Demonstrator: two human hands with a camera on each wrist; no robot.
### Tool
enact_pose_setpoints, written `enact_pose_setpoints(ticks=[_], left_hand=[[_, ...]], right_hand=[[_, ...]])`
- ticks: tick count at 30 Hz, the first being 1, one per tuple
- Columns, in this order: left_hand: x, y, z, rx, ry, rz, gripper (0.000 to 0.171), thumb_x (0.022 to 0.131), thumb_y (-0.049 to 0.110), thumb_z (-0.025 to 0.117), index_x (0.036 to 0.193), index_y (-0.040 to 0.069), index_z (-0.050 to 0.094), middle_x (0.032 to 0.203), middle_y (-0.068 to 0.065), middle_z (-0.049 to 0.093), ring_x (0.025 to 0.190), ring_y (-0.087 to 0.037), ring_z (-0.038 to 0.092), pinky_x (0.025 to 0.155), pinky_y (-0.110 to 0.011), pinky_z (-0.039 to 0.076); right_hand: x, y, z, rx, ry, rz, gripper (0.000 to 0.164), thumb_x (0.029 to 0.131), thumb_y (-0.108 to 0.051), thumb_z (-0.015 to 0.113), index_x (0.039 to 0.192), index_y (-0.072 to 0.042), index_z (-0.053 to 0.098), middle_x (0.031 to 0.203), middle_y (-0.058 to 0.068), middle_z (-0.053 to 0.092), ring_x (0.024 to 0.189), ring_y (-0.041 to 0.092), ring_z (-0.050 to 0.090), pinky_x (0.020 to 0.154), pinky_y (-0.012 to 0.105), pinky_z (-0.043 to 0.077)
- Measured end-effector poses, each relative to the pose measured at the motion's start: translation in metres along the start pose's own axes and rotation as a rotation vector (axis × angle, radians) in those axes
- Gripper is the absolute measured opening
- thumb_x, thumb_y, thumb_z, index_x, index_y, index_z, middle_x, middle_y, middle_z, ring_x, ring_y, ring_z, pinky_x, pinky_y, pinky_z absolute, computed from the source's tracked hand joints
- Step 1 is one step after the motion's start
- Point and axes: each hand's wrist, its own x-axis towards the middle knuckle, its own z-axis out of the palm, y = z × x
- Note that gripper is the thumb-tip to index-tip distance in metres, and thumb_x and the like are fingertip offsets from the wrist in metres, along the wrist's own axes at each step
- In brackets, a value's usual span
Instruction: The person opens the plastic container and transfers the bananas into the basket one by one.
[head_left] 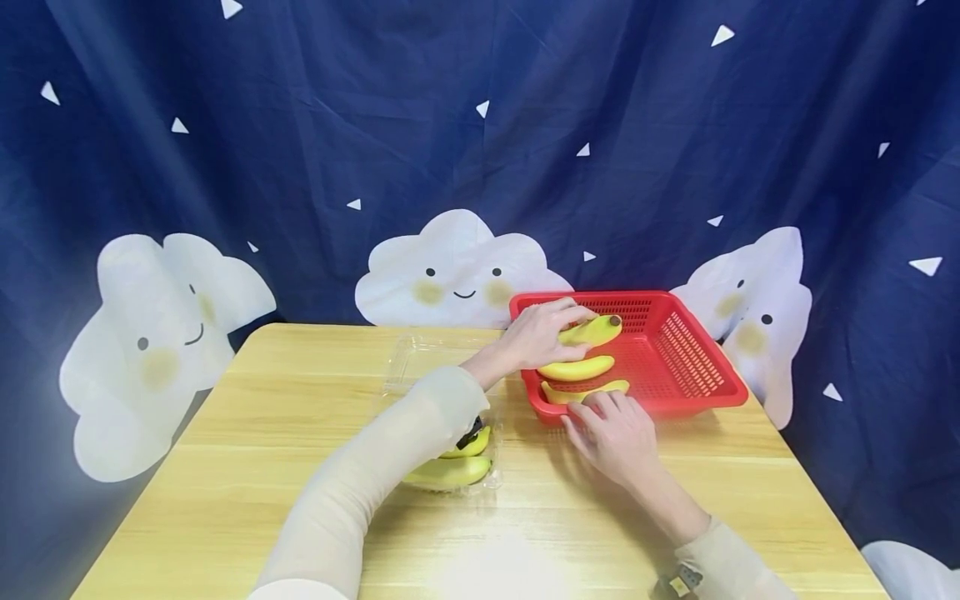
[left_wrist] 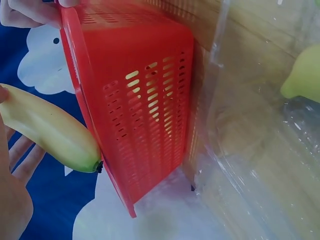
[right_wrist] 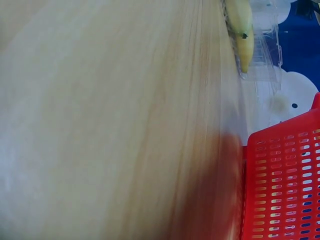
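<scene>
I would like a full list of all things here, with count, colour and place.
Wooden table: one, pale yellow-brown, lower view
Slotted rectangular plastic basket: one, red, on table's right
Open plastic container: one, clear, left of basket
Curved bananas: at least five, yellow; two in basket, one held above, at least two in container
Cloth curtain: one, dark blue, behind table
Printed rounded clouds: four, white, on curtain
Printed triangles: many, white, on curtain
Small devices: two, dark, near wrists
Sleeves: two, cream, on forearms
Left hand: one, above basket, holding banana
Right hand: one, gripping basket's near rim
</scene>
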Motion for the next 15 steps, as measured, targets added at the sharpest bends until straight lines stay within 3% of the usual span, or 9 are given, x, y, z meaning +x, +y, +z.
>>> enact_pose_setpoints(ticks=[5,15], left_hand=[[0.004,0.003,0.002,-0.048,-0.011,-0.002,0.044,0.093,0.037,0.078,0.132,0.020,0.071,0.109,0.000,0.069,0.081,-0.013,0.062,0.070,-0.024,0.048],[0.011,0.003,0.010,-0.041,-0.050,-0.018,0.045,0.094,0.039,0.078,0.134,0.022,0.070,0.113,0.000,0.070,0.088,-0.013,0.065,0.076,-0.026,0.053]], right_hand=[[0.000,0.000,0.000,-0.001,0.001,-0.001,0.033,0.101,-0.038,0.061,0.094,-0.012,0.080,0.081,0.005,0.065,0.074,0.029,0.060,0.058,0.041,0.048],[0.000,0.001,-0.001,0.001,0.003,-0.003,0.036,0.103,-0.039,0.060,0.095,-0.012,0.081,0.083,0.006,0.067,0.075,0.029,0.062,0.059,0.041,0.049]])
